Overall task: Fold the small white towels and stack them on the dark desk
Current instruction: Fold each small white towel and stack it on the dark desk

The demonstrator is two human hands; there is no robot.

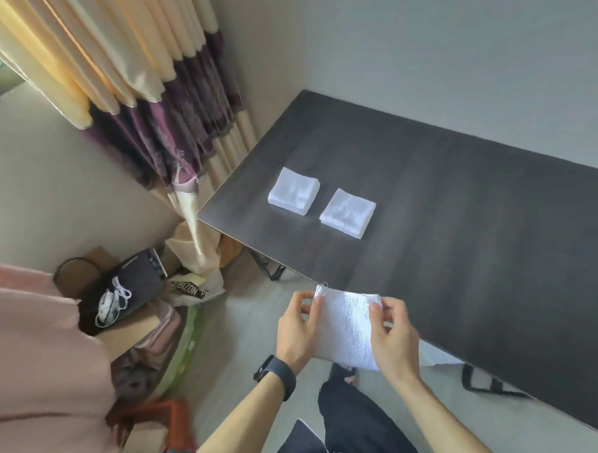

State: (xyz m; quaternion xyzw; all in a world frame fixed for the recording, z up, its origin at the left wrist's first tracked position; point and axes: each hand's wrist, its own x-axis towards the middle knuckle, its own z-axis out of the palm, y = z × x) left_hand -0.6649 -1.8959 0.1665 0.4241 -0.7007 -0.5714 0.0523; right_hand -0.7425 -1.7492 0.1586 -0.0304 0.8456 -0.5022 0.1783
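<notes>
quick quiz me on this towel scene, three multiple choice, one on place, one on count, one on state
1. Where do the folded white piles lie?
A. on the floor
B. on the curtain
C. on the dark desk

2. How many such piles are there?
A. one
B. two
C. four

3. How is the unstacked towel held?
A. pinched by the left hand and the right hand
B. draped over one wrist
C. lying loose on the desk

Answers:
1 C: both piles rest on the dark tabletop.
2 B: two piles lie side by side, not touching.
3 A: each hand's grip is on the towel's upper edge, one at either side.
</notes>
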